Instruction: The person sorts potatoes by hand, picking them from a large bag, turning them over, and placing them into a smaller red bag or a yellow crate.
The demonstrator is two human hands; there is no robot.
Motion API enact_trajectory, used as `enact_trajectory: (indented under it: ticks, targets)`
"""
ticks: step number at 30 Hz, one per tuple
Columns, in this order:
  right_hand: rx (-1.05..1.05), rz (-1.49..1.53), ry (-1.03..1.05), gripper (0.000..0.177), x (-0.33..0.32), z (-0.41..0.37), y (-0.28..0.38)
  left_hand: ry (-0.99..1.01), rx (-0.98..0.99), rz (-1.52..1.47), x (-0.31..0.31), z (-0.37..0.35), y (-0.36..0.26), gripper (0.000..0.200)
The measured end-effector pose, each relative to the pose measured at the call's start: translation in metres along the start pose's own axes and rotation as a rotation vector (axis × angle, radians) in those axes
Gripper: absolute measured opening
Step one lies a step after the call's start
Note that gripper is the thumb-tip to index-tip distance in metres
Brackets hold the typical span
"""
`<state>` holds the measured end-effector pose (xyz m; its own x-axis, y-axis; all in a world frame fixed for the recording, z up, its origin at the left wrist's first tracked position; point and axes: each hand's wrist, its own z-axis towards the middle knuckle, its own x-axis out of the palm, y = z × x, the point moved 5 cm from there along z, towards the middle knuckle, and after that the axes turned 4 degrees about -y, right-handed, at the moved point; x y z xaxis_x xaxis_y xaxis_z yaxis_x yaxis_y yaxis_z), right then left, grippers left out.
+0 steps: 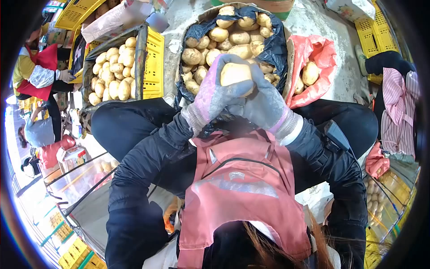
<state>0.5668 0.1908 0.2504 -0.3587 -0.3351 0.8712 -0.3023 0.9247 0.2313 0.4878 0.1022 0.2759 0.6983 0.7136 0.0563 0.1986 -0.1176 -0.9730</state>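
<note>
Between my gloved hands I hold one large pale potato (pixel 236 74), raised over a box lined with black plastic (pixel 280 42). My left hand (pixel 214 89), in a grey and purple glove, grips the potato from its left side. On the other side my right hand (pixel 265 96), gloved in grey, closes round its right and lower edge. Many potatoes (pixel 218 34) fill the lined box beneath. Close by on the right stands a red plastic bag (pixel 326 54) with a few potatoes (pixel 310 73) inside.
Left of the box, a dark-lined yellow crate (pixel 154 62) holds potatoes (pixel 115 67). A person in a red apron (pixel 44 80) is at far left, and a person in striped clothing (pixel 398 112) at far right. Another yellow crate (pixel 376 38) stands at upper right.
</note>
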Motion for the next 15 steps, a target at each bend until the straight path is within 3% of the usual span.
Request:
enact_trajectory:
  ticks: [3,5,6,9,10,11,12,13,14,15]
  targets:
    - [-0.033,-0.011,0.000,0.060,0.003,0.009,-0.008,-0.071,-0.067,-0.168,-0.005,-0.002,-0.003,0.042]
    - [-0.020,-0.094,-0.030,0.061,0.008,0.015,-0.014,-0.221,-0.085,-0.285,-0.019,0.004,0.008,0.032]
    - [-0.137,-0.294,-0.041,0.060,0.017,0.013,-0.011,-0.307,-0.135,-0.509,-0.027,0.011,0.027,0.046]
    - [-0.106,-0.393,0.008,0.058,0.011,0.021,-0.018,-0.330,-0.249,-0.591,-0.053,0.016,0.050,0.054]
    - [-0.137,-0.382,-0.081,0.053,0.019,0.019,-0.018,-0.321,-0.441,-0.730,-0.056,0.021,0.057,0.042]
    - [-0.130,-0.387,-0.097,0.053,0.020,0.016,-0.016,-0.318,-0.452,-0.745,-0.068,0.023,0.060,0.042]
    - [-0.035,-0.331,-0.027,0.054,0.021,0.015,-0.017,-0.101,-0.262,-0.944,-0.075,0.027,0.050,0.038]
    - [0.057,-0.270,0.044,0.054,0.023,0.013,-0.019,-0.190,-0.257,-0.938,-0.075,0.022,0.042,0.036]
    - [0.036,-0.237,-0.014,0.056,0.023,0.018,-0.020,-0.279,-0.252,-0.929,-0.074,0.017,0.033,0.034]
    - [0.038,-0.238,-0.024,0.056,0.024,0.015,-0.014,-0.378,-0.320,-0.572,-0.077,0.010,0.023,0.041]
